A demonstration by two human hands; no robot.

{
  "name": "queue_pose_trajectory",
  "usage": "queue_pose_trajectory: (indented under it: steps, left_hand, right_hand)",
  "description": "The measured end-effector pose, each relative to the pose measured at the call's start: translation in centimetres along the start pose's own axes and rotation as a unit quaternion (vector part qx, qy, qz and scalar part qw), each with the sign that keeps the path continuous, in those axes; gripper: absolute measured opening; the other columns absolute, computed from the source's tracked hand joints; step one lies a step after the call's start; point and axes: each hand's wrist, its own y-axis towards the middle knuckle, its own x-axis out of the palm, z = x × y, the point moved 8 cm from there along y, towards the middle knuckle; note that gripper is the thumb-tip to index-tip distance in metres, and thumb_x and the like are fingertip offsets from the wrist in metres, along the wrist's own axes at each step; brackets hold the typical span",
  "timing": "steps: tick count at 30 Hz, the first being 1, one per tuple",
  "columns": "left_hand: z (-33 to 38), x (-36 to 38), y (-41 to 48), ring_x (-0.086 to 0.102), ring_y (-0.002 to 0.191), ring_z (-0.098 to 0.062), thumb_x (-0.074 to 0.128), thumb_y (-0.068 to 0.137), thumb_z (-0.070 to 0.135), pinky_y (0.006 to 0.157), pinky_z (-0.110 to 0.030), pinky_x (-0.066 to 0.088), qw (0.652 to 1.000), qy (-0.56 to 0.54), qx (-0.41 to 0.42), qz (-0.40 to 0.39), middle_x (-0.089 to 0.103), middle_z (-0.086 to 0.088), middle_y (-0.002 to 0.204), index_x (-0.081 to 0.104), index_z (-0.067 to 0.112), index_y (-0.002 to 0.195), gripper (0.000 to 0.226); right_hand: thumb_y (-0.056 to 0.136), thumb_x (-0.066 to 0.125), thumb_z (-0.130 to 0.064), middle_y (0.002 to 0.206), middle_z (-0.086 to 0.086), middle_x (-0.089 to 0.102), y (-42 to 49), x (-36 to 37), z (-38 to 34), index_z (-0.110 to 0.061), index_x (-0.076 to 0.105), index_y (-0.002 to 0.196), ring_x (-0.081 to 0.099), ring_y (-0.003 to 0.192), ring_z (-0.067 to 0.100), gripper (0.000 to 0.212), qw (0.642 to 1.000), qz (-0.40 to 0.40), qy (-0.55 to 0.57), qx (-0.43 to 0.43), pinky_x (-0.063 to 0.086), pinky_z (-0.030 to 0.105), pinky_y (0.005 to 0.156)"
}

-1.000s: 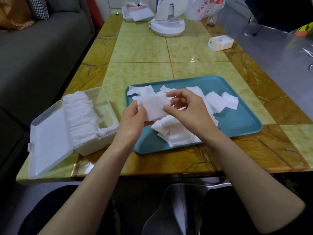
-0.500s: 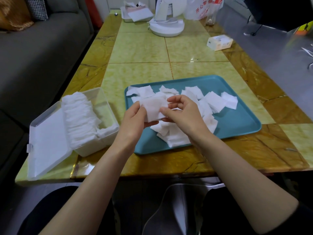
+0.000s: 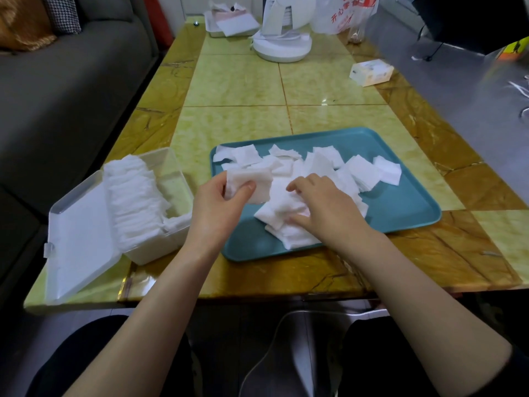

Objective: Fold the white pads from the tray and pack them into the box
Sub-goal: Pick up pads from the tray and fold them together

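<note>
The folded pad point(image 3: 253, 186) we're holding is basically weightless: soft, floppy cotton that'll spring open if the fold isn't kept pinched. So take it across the fold, not by a corner. Our left hand point(image 3: 220, 204) has it clamped between thumb and fingers, over the left edge of the tray point(image 3: 400, 202).

The loose pads point(image 3: 357, 173) lie scattered over the left and middle of the tray, overlapping. They'll probably cling together, so lifting just one means peeling it by a free edge.

Our right hand point(image 3: 323, 207) is arched over the heap in the tray's near-left part, fingertips touching it. We honestly can't tell if it's pinched one yet, since the hand covers that spot.

The box point(image 3: 174, 164) sits just left of the tray, lid point(image 3: 83, 239) flopped open away from the tray, with a row of packed pads point(image 3: 134, 196) standing on edge.

We can't count the layers in the heap; it's white on white. The box's see-through walls don't help either.
</note>
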Motion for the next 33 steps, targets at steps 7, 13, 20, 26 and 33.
queue_pose_trajectory:
  steps: [7,13,20,26,33]
  left_hand:
    - [0.3,0.4,-0.2,0.061,0.080,-0.015,0.063,0.090,0.016,0.078,-0.038,0.052,1.000,0.019,-0.009,-0.010,0.071,-0.006,0.087,0.062,0.032,0.078,0.020]
    - [-0.3,-0.1,0.2,0.057,0.079,-0.018,0.056,0.094,0.020,0.075,-0.038,0.048,0.999,0.011,-0.030,0.007,0.066,-0.011,0.086,0.061,0.031,0.076,0.022]
    - [-1.5,0.4,0.3,0.049,0.078,-0.016,0.054,0.093,0.032,0.071,-0.037,0.040,0.998,-0.017,-0.053,-0.010,0.055,-0.006,0.084,0.063,0.002,0.090,0.032]
    - [-1.2,1.1,0.2,0.053,0.081,-0.019,0.049,0.098,0.024,0.076,-0.043,0.047,0.997,-0.043,-0.062,-0.027,0.059,-0.013,0.088,0.063,-0.005,0.100,0.032]
    - [-1.4,1.5,0.0,0.065,0.097,-0.035,0.046,0.100,0.023,0.093,-0.056,0.049,0.994,-0.065,-0.078,-0.035,0.068,-0.021,0.102,0.065,-0.002,0.101,0.031]
  right_hand:
    - [0.089,0.060,-0.021,0.099,0.008,0.059,0.4,-0.8,-0.7,-0.011,0.066,0.100,0.049,0.097,0.027,0.017,0.991,0.102,-0.071,-0.050,0.036,0.030,0.068]
    - [0.088,0.060,-0.017,0.083,0.003,0.052,-0.4,-4.5,-1.0,-0.008,0.062,0.080,0.044,0.082,0.017,0.012,0.953,0.282,0.103,-0.042,0.033,0.016,0.073]
    - [0.092,0.057,-0.016,0.057,-0.013,0.055,-0.4,-4.1,-1.5,-0.014,0.056,0.076,0.050,0.055,-0.001,0.016,0.800,0.154,0.577,0.054,0.042,0.014,0.053]
    - [0.089,0.062,-0.017,0.070,-0.007,0.058,0.3,-1.6,-0.4,-0.017,0.060,0.078,0.055,0.068,0.005,0.011,0.854,0.123,0.493,0.109,0.052,0.029,0.067]
    - [0.089,0.060,-0.023,0.081,-0.009,0.058,0.2,-1.3,0.2,-0.021,0.054,0.081,0.055,0.078,0.003,0.011,0.903,0.142,0.388,0.119,0.042,0.010,0.069]
